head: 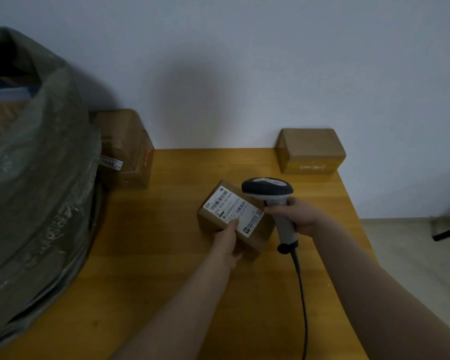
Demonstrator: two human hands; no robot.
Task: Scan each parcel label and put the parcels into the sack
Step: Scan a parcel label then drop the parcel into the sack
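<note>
The left hand (227,240) holds the small brown cardboard parcel (256,236) on the yellow wooden worktop (166,255), fingers curled round its near edge and thumb on its white label (231,210). The right hand (300,216) has its fingers wrapped round the grey handheld scanner (266,189), just beside the parcel. A grey-green woven sack (37,178) stands at the left.

Parcel-sorting room: labelled carton (233,213), barcode scanner (269,192), big sack (37,183), wooden table (166,281).

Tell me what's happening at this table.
A person is scanning parcels. The left hand holds a small parcel with its label facing up, while the right hand grips a corded scanner, its head close to the label. A second box sits beside the big grey-green sack on the left, a third box at the wooden table's far right corner.
</note>
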